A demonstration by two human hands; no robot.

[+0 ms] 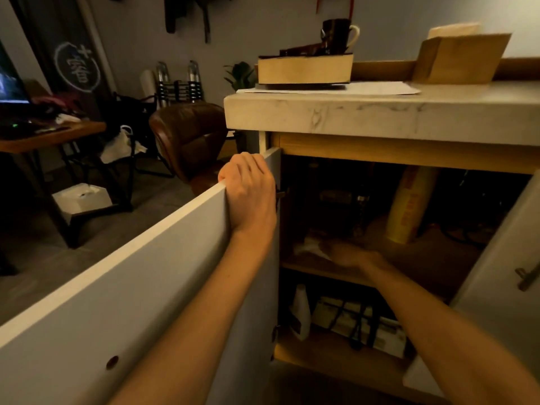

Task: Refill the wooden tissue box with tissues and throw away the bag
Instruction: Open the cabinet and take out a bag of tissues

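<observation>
The wooden tissue box (458,61) stands on the marble counter at the upper right, a pale tissue sticking out of its top. My left hand (251,191) grips the top edge of the open grey cabinet door (131,287). My right hand (355,255) reaches into the cabinet over the upper shelf, blurred by motion, next to a pale crumpled bag or tissue pack (311,247). Whether its fingers hold that pack I cannot make out in the dark.
A thick book (304,72) with a dark mug (339,32) sits on the counter (380,115). A yellow roll (409,206) leans inside the cabinet; a white bottle (301,312) and boxes fill the lower shelf. The right door (502,276) stands open. A brown chair (190,135) is behind the left door.
</observation>
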